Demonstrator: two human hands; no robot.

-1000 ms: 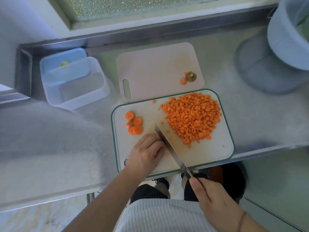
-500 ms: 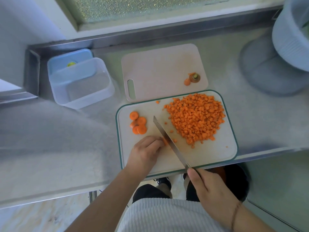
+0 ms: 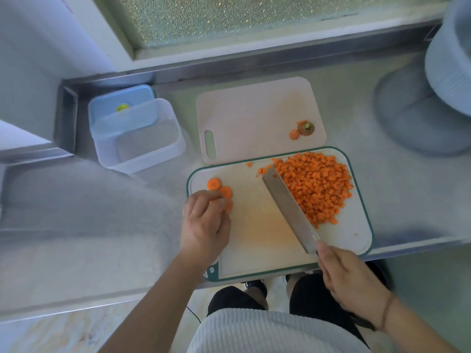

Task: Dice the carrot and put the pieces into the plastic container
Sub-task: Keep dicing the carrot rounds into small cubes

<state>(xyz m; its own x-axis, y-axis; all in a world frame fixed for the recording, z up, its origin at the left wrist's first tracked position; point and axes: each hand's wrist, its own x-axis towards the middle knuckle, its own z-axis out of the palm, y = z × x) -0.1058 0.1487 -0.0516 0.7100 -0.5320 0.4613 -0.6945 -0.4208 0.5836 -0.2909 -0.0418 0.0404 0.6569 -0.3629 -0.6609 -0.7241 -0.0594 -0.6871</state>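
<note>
- Orange carrot cubes lie in a big heap on the right part of the green-edged cutting board, which sits at the front edge of the metal counter.
- A few single cubes lie apart from the heap, near the far edge of this board.
- The right hand grips the handle of the knife; the fingers are curled round it and the handle itself is hidden under the hand.
- The blade lies slanted across the board, and its right side is touching the left border of the heap.
- The left hand is on the left part of the board, fingers bent down onto the carrot slices. The fingertips cover some of the slices, so I cannot tell if they pinch one or only touch them.
- Two round slices are visible just beyond the fingers, near the far left corner of the board.
- The plastic container stands on the counter to the left of both boards, well apart from the heap, with no carrot inside it.
- Its blue lid lies behind it, partly under it.
- A second, pale cutting board lies behind the first one, and the carrot ends rest near its right front corner.
- A pale blue ribbed basket is at the far right.
</note>
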